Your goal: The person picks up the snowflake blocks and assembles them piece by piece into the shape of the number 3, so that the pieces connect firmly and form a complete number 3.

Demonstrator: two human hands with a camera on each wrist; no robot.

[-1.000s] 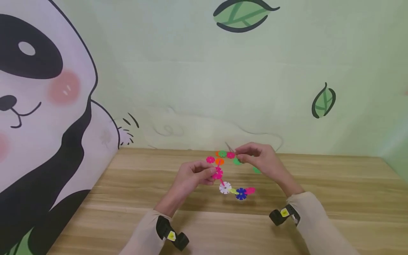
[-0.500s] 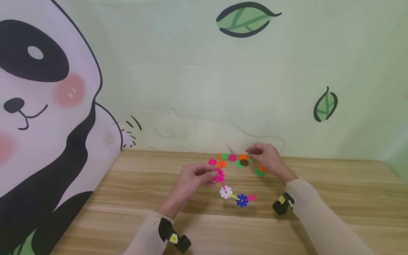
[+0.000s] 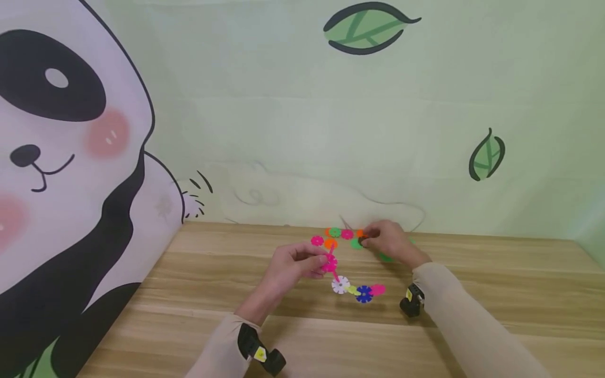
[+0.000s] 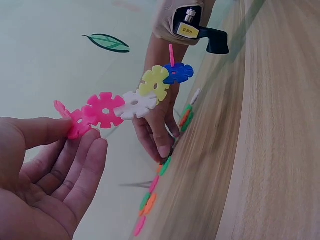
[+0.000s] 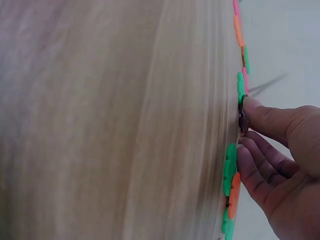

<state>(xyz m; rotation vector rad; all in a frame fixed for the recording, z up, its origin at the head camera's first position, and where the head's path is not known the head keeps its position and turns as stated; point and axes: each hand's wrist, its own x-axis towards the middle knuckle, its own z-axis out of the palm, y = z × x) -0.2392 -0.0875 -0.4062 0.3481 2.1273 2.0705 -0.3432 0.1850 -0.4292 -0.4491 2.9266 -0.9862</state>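
Observation:
My left hand (image 3: 293,265) pinches one end of a chain of plastic snowflake discs by a pink disc (image 4: 79,124). Joined on from there are another pink disc (image 4: 105,110), a white disc (image 4: 136,104), a yellow disc (image 4: 155,84), a blue disc (image 4: 179,73) and a pink disc (image 4: 171,55) seen edge-on at the far end. The chain hangs in the air above the table. At the back of the table, my right hand (image 3: 389,241) has thumb and fingers on a brown snowflake disc (image 5: 244,122), low among the loose ones.
Loose discs lie along the table's back edge: a pink disc (image 3: 317,240), an orange disc (image 3: 331,243), a green disc (image 3: 356,243) and several more. A green disc (image 3: 386,257) lies under the right wrist. Behind the wooden table (image 3: 189,294) rises a printed wall (image 3: 283,131).
My right hand first moved right, uncovering the brown disc on the table, then came down and back left onto it. The left hand keeps its pinch on the chain, nearly still.

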